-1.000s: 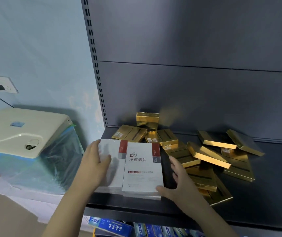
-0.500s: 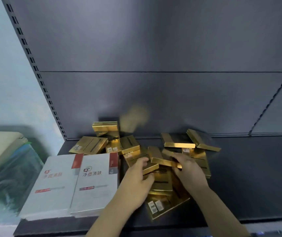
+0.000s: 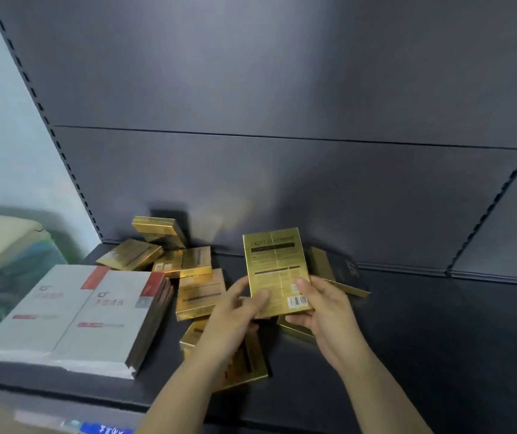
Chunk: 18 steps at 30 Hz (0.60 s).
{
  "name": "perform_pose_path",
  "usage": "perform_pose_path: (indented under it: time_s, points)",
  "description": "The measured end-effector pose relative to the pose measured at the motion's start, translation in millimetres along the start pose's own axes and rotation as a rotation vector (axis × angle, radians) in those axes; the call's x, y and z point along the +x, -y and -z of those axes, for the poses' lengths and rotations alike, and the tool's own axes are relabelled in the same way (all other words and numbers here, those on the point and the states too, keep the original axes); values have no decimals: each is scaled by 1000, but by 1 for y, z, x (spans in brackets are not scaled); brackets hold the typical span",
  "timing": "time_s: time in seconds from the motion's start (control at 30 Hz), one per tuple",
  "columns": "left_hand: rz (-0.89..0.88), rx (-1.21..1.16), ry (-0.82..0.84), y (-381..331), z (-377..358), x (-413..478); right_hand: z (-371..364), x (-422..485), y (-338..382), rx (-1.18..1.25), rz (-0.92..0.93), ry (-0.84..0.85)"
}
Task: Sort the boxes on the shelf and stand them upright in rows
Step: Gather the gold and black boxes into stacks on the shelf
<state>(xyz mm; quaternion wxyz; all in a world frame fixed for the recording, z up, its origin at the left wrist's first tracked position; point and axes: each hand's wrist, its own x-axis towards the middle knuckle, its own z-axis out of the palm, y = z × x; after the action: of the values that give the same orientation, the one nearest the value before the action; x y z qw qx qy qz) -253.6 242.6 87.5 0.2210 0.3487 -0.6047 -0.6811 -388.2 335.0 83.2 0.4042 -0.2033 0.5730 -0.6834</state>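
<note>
Both hands hold one gold box (image 3: 274, 264) upright above the pile, its printed back and barcode facing me. My left hand (image 3: 235, 311) pinches its lower left edge and my right hand (image 3: 320, 305) grips its lower right corner. Several more gold boxes (image 3: 199, 292) lie flat and jumbled on the dark shelf (image 3: 423, 355), one leaning on the back panel (image 3: 160, 228). Two stacks of flat white boxes with red corners (image 3: 72, 311) lie side by side at the shelf's left end.
A cream-lidded machine under clear plastic (image 3: 3, 245) stands left of the shelf. The slotted upright (image 3: 63, 164) marks the shelf's left side. Bare dark shelf stretches to the right. Blue packets (image 3: 103, 429) show on the level below.
My hands left the white boxes, reached into the gold pile and lifted one gold box upright. The view swung right.
</note>
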Motion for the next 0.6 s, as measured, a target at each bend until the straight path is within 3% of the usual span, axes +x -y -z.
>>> perform_pose_path:
  time_s: [0.1,0.17,0.23,0.33,0.43,0.5,0.6]
  points:
    - [-14,-94,-145,-11,-3,-3,-1,-5,-4,-76,17,10]
    - [-76,84,-245,-13,-1,-6,-3,-10,-7,-110,52,-87]
    - [-196,214,-228,-10,-2,-9,-9,-19,-11,-220,163,-183]
    - [-214,111,-52,1,-10,-13,-27,-33,-25,-590,403,-152]
    - [-249,57,-151,0,0,-11,-44,-38,-35,-970,449,11]
    - [-224,-59,-159,-2,19,-8,-50,-38,-32,-972,471,75]
    - [-177,-174,-154,-4,44,-6,-53,-33,-27,-835,450,-28]
